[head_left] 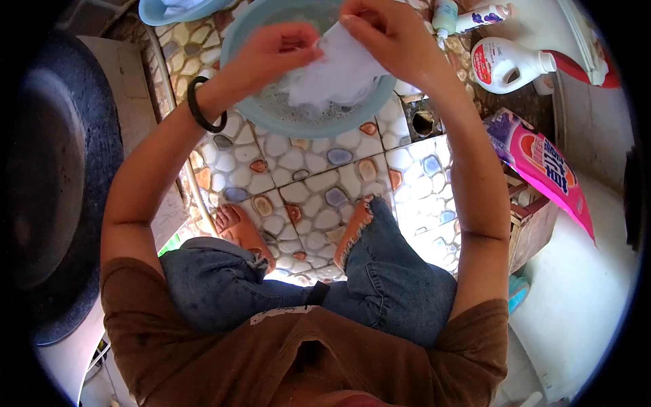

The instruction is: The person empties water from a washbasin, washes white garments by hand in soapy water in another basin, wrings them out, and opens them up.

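A white cloth (336,74) hangs bunched between my hands, its lower part spread over the soapy water in a light blue basin (291,129). My left hand (288,47) has a dark bracelet at its wrist and is blurred by motion; its curled fingers are closed at the cloth's left edge. On the other side my right hand (386,30) is closed, pinching the cloth's upper right part between thumb and fingers. Suds float on the water around the cloth. The cloth's exact kind cannot be made out.
A smaller blue basin (180,10) with white fabric stands at upper left. At right are a white detergent jug (505,66), a purple-patterned white bottle (483,18) and a pink detergent bag (549,163). A floor drain (423,122) lies beside the basin; a large dark tub (61,183) stands left.
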Action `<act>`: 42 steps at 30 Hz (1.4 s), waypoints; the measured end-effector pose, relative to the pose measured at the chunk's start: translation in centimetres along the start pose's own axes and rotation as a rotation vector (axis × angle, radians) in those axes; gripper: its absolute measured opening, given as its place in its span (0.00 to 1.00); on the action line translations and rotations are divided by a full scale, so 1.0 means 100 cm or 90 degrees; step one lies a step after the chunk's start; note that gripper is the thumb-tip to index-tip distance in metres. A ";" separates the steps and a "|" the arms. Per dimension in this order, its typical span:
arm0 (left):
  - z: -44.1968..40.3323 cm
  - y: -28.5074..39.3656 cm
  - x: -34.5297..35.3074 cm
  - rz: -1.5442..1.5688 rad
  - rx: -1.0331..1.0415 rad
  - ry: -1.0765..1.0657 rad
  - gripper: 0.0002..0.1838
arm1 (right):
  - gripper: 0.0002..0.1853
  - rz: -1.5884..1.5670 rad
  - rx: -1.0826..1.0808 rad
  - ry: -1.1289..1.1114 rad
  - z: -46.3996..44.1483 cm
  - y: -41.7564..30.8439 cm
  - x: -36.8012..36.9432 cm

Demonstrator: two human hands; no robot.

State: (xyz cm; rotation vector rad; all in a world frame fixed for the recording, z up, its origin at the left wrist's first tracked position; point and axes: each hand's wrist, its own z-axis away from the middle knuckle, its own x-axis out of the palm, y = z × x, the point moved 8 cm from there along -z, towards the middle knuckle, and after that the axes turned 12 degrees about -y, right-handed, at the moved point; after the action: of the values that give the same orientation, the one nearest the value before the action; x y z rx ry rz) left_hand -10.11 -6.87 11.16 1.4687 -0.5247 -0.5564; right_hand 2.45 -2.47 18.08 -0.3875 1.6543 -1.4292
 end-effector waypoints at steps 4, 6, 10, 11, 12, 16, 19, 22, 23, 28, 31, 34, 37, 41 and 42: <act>0.009 -0.001 -0.014 0.152 -0.073 0.044 0.10 | 0.10 0.050 0.012 -0.005 0.003 0.010 -0.008; 0.010 0.000 -0.012 0.171 -0.076 0.035 0.11 | 0.11 -0.042 0.018 -0.010 0.003 0.017 -0.003; 0.006 0.000 -0.007 0.135 -0.067 0.047 0.11 | 0.12 -0.154 0.047 -0.019 0.001 0.023 0.004; 0.004 0.001 -0.005 0.084 -0.061 0.022 0.12 | 0.12 -0.167 0.052 -0.017 0.002 0.024 0.005; 0.002 0.001 -0.003 0.033 -0.055 -0.004 0.12 | 0.11 -0.164 0.048 -0.009 0.002 0.023 0.004; 0.006 -0.002 -0.011 0.122 -0.058 0.073 0.13 | 0.11 -0.109 -0.005 0.027 0.005 0.028 -0.002; 0.010 0.001 -0.015 0.151 -0.060 0.099 0.13 | 0.13 -0.085 -0.037 0.044 0.007 0.032 -0.003; 0.012 -0.003 -0.018 0.166 -0.073 0.116 0.14 | 0.14 -0.051 -0.050 0.050 0.007 0.037 -0.003; 0.012 -0.004 -0.019 0.154 -0.076 0.129 0.13 | 0.14 -0.033 -0.055 0.051 0.007 0.037 -0.004; 0.005 0.010 -0.008 0.076 -0.011 0.142 0.14 | 0.14 -0.026 -0.007 0.083 0.007 0.028 -0.004; 0.000 0.008 0.003 0.027 -0.036 0.076 0.16 | 0.14 -0.043 0.009 0.133 0.006 0.031 -0.004; -0.001 -0.011 0.009 0.046 -0.114 -0.050 0.16 | 0.15 -0.072 0.018 0.147 0.006 0.033 -0.002; 0.002 -0.020 0.011 0.081 -0.172 -0.083 0.17 | 0.16 -0.055 0.072 0.064 0.005 0.030 0.003; 0.005 -0.014 0.013 0.091 -0.147 -0.055 0.17 | 0.13 0.051 0.029 -0.097 0.005 0.034 0.011; 0.006 -0.014 0.014 0.080 -0.147 -0.058 0.17 | 0.13 0.041 0.013 -0.073 0.006 0.033 0.009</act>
State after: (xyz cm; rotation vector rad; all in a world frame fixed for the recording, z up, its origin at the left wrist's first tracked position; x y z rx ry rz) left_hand -9.43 -8.22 9.82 1.1878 -0.5998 -0.5673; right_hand 3.44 -2.53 14.73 -0.3933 1.5462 -1.3500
